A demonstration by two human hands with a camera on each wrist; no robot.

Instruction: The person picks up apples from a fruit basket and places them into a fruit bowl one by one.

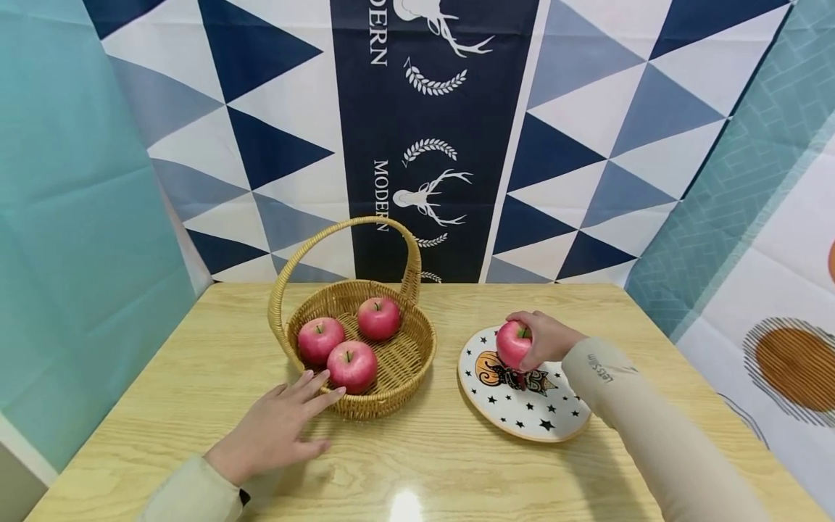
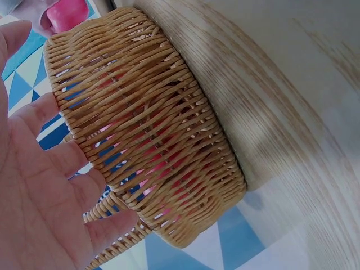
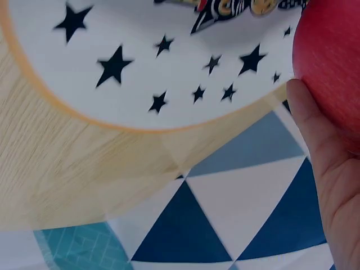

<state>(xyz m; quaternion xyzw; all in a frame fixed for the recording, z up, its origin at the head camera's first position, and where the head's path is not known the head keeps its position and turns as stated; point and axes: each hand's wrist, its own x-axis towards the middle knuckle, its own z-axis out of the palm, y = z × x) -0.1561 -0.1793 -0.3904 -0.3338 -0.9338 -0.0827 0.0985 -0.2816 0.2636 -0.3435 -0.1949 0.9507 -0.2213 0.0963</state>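
Note:
On the right, my right hand (image 1: 549,339) grips a red apple (image 1: 512,345) over a white plate (image 1: 515,417) printed with black stars and cat and pumpkin figures. From the right wrist view, this apple (image 3: 332,62) sits above the plate's far edge, with a finger (image 3: 318,118) along its side. My left hand (image 1: 280,429) rests its outstretched fingertips on the near left rim of a wicker basket (image 1: 398,397). Inside the basket lie three red apples, one near the rim (image 1: 352,367), one at left (image 1: 321,341) and one at back (image 1: 379,318).
The basket's tall arched handle (image 1: 339,229) rises at its back left. Everything stands on a light wooden table (image 1: 215,362). A patterned cloth backdrop (image 1: 280,145) hangs behind the table, and teal cloth (image 1: 85,217) hangs along the left side.

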